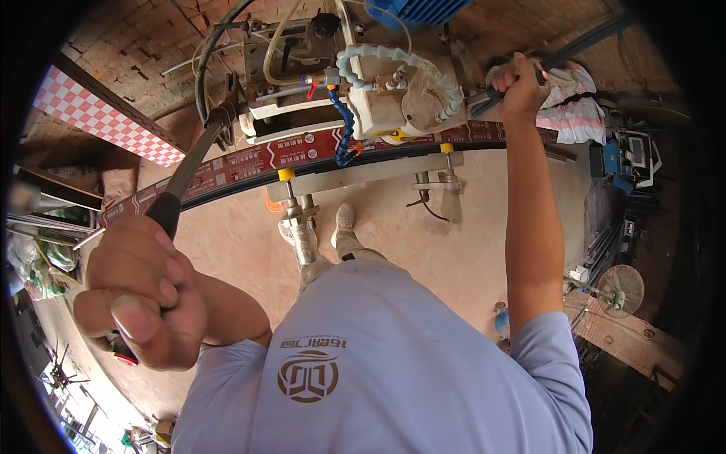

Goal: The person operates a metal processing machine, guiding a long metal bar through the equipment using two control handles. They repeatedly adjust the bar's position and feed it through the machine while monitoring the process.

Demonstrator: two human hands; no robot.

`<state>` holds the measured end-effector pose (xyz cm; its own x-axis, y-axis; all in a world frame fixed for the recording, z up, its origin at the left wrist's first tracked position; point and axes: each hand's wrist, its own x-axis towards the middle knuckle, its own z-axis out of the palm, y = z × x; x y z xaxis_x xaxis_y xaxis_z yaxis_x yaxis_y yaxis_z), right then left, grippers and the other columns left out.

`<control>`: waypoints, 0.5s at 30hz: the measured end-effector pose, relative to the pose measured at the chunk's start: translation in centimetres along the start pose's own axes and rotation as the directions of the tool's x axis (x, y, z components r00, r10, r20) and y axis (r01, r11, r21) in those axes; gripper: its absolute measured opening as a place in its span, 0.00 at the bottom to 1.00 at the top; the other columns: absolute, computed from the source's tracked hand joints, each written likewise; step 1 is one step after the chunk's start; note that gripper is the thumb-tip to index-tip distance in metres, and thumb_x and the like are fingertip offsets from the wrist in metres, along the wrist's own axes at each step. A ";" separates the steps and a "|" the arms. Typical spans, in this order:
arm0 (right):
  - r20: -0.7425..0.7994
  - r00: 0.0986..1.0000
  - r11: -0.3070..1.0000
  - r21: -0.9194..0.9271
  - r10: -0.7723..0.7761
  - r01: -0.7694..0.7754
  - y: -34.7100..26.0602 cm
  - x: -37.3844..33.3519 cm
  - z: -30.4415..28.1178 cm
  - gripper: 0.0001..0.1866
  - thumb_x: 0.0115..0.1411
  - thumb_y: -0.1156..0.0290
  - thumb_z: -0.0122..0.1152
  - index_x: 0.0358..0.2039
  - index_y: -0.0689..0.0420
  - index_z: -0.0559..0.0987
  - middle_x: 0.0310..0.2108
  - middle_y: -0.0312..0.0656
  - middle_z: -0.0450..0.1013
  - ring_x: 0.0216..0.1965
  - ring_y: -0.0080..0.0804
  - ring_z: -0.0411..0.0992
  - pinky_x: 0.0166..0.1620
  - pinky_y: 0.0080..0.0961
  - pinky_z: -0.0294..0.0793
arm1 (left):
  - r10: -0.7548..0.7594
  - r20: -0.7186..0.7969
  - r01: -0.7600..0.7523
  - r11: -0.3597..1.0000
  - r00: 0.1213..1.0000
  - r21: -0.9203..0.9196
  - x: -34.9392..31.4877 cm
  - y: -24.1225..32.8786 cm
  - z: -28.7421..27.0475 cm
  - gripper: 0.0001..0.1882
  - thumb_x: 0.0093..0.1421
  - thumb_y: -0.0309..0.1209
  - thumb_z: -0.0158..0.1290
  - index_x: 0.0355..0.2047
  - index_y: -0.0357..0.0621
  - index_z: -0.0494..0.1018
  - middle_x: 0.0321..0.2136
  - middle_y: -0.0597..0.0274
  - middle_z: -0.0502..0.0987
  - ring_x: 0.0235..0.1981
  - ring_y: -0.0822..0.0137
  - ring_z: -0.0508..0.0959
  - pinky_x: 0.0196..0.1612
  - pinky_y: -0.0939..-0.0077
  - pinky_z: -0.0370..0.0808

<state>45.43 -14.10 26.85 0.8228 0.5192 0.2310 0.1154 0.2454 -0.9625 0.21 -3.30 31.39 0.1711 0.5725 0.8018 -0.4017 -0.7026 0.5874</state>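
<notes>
Left hand (147, 291), nearest the camera, is wrapped around the black-handled metal lever (189, 168), which slopes up to the machine's (382, 110) left side. Farther off, the right hand (522, 87) is closed around a dark bar (586, 45) on the right; between them hangs a blue hose (342, 121).

The left lever (193, 161) has a shaft of bare metal with a dull sheen, and its grip (164, 213) looks like smooth, black plastic or rubber. Across from me, the machine housing (376, 113) wears smooth white paint; the pale segmented hose (378, 51) and blue segmented hose (342, 125) look like plastic. The shirt (408, 356) is soft, matt cloth, the floor (469, 250) matt, the brickwork (144, 53) rough.
</notes>
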 end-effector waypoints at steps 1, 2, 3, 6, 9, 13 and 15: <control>-0.004 1.000 1.000 -0.002 0.002 -0.002 0.0 0.0 0.0 0.15 0.59 0.76 0.56 0.18 0.51 0.64 0.12 0.35 0.59 0.13 0.27 0.56 0.21 0.28 0.59 | -0.006 0.002 0.006 1.000 1.000 0.004 0.0 0.0 -0.1 0.11 0.65 0.33 0.45 0.25 0.48 0.60 0.16 0.69 0.63 0.15 0.75 0.62 0.26 0.70 0.64; 0.002 1.000 1.000 -0.003 -0.011 0.011 0.0 0.0 0.0 0.15 0.59 0.76 0.56 0.18 0.51 0.64 0.12 0.35 0.59 0.13 0.27 0.56 0.21 0.28 0.59 | -0.008 0.005 0.008 1.000 1.000 0.008 0.0 0.0 -0.2 0.11 0.65 0.33 0.45 0.25 0.48 0.60 0.16 0.69 0.63 0.15 0.76 0.62 0.26 0.70 0.64; -0.004 1.000 1.000 0.004 0.001 0.000 0.0 0.0 0.0 0.14 0.59 0.76 0.56 0.18 0.51 0.64 0.12 0.35 0.59 0.13 0.27 0.56 0.21 0.28 0.59 | -0.005 0.008 0.005 1.000 1.000 0.001 0.0 0.0 -0.2 0.10 0.65 0.32 0.45 0.25 0.48 0.60 0.16 0.69 0.63 0.15 0.75 0.62 0.26 0.70 0.64; -0.008 1.000 1.000 0.015 0.002 -0.002 -0.1 -0.1 0.2 0.12 0.58 0.76 0.56 0.20 0.52 0.66 0.12 0.35 0.59 0.13 0.27 0.56 0.21 0.28 0.60 | 0.006 0.005 -0.006 1.000 1.000 -0.019 -0.1 -0.2 -0.2 0.10 0.65 0.31 0.45 0.25 0.48 0.60 0.16 0.68 0.64 0.15 0.75 0.62 0.26 0.71 0.64; -0.036 0.999 0.999 0.021 0.029 -0.028 -0.2 -0.2 0.3 0.12 0.58 0.75 0.57 0.20 0.53 0.66 0.12 0.35 0.59 0.13 0.27 0.56 0.21 0.28 0.59 | 0.017 -0.014 -0.017 1.000 1.000 -0.022 -0.1 -0.3 -0.1 0.10 0.64 0.31 0.45 0.25 0.47 0.60 0.14 0.68 0.63 0.15 0.75 0.61 0.25 0.71 0.64; -0.042 0.999 0.999 0.022 0.034 -0.033 -0.2 -0.3 0.5 0.12 0.58 0.75 0.57 0.19 0.54 0.67 0.13 0.35 0.59 0.13 0.27 0.56 0.21 0.28 0.58 | 0.022 -0.045 -0.023 1.000 0.999 -0.014 0.0 -0.2 0.5 0.11 0.63 0.29 0.45 0.24 0.47 0.59 0.12 0.67 0.62 0.14 0.74 0.60 0.24 0.70 0.64; -0.027 1.000 1.000 0.008 0.009 -0.009 -0.2 -0.2 0.5 0.12 0.58 0.74 0.58 0.19 0.54 0.67 0.13 0.36 0.59 0.13 0.27 0.55 0.21 0.28 0.58 | 0.018 -0.105 -0.018 1.000 0.994 -0.003 0.0 -0.1 0.8 0.12 0.62 0.29 0.46 0.22 0.47 0.58 0.12 0.67 0.61 0.13 0.73 0.59 0.23 0.70 0.64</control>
<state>44.94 -13.89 27.07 0.8386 0.4991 0.2184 0.1035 0.2476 -0.9633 1.02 -3.58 31.40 0.0688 0.6010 0.7963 -0.4076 -0.7116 0.5723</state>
